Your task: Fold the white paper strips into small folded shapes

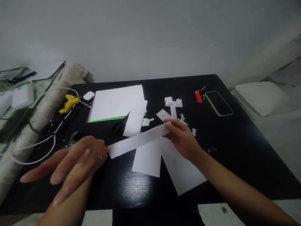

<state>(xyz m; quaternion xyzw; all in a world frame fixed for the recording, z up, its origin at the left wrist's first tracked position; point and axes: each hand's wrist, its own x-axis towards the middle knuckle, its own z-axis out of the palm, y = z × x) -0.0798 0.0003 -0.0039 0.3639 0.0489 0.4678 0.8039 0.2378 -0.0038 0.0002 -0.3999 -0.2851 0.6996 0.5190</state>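
Note:
A long, narrow white paper strip [138, 141] is held slantwise above the table. My right hand [182, 135] pinches its right end between thumb and fingers. At its left end is my left hand [87, 157], with a ring on one finger; several fingers stretch out to the left, and the fingertips at the strip are hidden. Beneath the strip lie cut white paper pieces [148, 158], and a larger white sheet [182, 171] extends under my right forearm. Beyond it, another paper piece [135, 119] partly covers black-handled scissors [119, 126].
A stack of paper [117, 100] lies at the back left, near a yellow glue gun [69, 103], a white case [89, 95] and white cable [53, 147]. Folded paper pieces [173, 108] sit mid-table. A red lighter [198, 96] and phone [219, 103] lie right.

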